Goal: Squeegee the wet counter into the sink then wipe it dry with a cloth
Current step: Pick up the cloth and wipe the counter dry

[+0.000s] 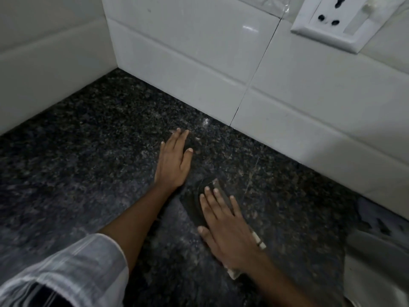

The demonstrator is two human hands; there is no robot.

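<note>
Your left hand (173, 160) lies flat and spread on the dark granite tabletop (88, 151), holding nothing, fingertips near the tiled wall (199, 63). Your right hand (225, 227) presses flat, fingers spread, on a dark cloth (194, 209) whose pale edge shows under the wrist. The tabletop ends at walls behind and to the left, meeting in a corner; bare stone stretches to your left. A socket (338, 21) sits on the wall at upper right. A pale rim at far right is blurred.
</note>
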